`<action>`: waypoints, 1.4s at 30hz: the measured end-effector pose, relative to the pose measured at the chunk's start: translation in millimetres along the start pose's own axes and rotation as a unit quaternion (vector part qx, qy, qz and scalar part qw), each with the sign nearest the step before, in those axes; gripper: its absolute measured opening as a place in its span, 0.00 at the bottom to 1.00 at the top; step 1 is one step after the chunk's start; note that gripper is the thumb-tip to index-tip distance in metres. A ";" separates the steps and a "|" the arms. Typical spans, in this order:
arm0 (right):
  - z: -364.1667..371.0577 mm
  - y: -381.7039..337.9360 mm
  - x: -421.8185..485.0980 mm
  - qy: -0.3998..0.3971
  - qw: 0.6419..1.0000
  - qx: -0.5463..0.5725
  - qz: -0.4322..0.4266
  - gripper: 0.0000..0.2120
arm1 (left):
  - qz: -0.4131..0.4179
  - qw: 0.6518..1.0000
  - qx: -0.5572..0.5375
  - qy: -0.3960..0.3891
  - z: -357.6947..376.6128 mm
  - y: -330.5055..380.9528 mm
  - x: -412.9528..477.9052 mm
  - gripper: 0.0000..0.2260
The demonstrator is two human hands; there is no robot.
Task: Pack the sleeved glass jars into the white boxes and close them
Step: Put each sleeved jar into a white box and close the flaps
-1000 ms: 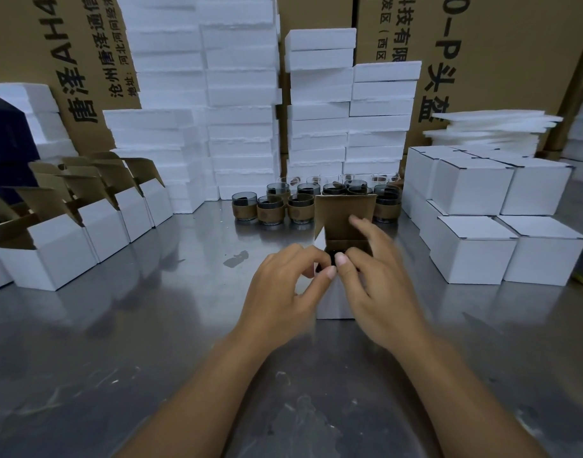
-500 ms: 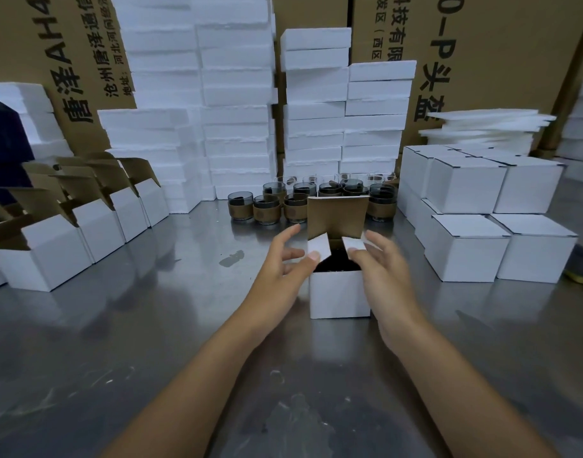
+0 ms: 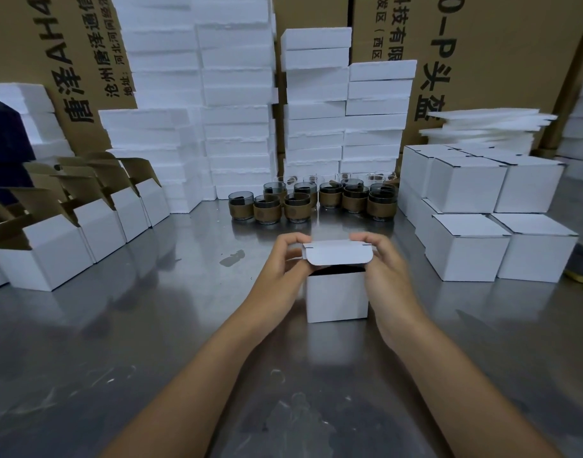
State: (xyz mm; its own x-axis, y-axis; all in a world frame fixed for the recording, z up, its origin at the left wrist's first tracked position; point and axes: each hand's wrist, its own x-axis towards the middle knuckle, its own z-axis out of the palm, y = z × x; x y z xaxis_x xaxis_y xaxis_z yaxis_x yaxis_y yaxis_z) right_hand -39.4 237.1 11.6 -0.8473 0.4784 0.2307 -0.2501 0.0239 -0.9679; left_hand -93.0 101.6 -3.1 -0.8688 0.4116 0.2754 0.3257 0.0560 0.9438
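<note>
Far left: row of open white boxes (image 3: 48,259), brown flaps raised, likely staged for loading; contents not visible. Behind: stacked foam slabs (image 3: 237,94). Centre back: cluster of sleeved glass jars (image 3: 296,206) on the steel surface (image 3: 151,342), within easy reach. Centre: left hand (image 3: 283,262) and right hand (image 3: 387,269) flank 1 white box (image 3: 336,299), fingers (image 3: 290,241) pinching both ends of the lid (image 3: 338,256) to steer its tuck tab in. Dark gap beneath, interior unreadable. Right: closed boxes (image 3: 465,252), grouped aside as finished.
</note>
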 end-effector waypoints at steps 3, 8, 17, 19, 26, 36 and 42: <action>0.7 -1.8 3.3 0.018 0.998 0.030 0.058 0.13 | -0.008 1.000 -0.009 0.006 -1.0 1.9 0.2 0.07; 6.0 -1.6 -8.7 -0.020 0.997 -0.034 -0.060 0.24 | -0.012 0.999 -0.023 0.024 -1.9 8.1 -2.6 0.17; 3.1 10.0 -6.7 -0.049 0.984 -0.110 -0.131 0.22 | 0.025 0.999 -0.034 0.024 -5.7 9.7 -9.1 0.21; 1.8 12.7 -6.0 -0.055 0.985 -0.106 -0.127 0.17 | 0.005 0.999 -0.047 0.015 -8.2 7.8 -8.5 0.19; 0.0 19.9 0.8 -0.026 0.993 -0.060 -0.095 0.10 | -0.045 0.991 -0.117 -0.037 -14.6 3.1 -5.7 0.25; 1.7 16.1 -12.1 -0.022 0.968 -0.192 -0.163 0.06 | -0.035 0.981 -0.186 -0.036 -9.6 4.4 -2.4 0.27; 5.7 18.5 -24.1 -0.023 0.919 -0.326 -0.222 0.33 | -0.040 0.977 -0.208 -0.023 -7.1 4.1 0.0 0.30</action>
State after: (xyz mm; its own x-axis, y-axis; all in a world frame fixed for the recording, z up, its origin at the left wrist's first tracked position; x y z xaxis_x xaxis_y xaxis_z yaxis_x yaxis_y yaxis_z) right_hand -26.3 221.0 -11.4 -0.7523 0.2582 0.6061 -0.2538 0.7353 -0.6284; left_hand -94.3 95.4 2.1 -0.8640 0.4629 0.1980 0.0686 -0.2815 0.9571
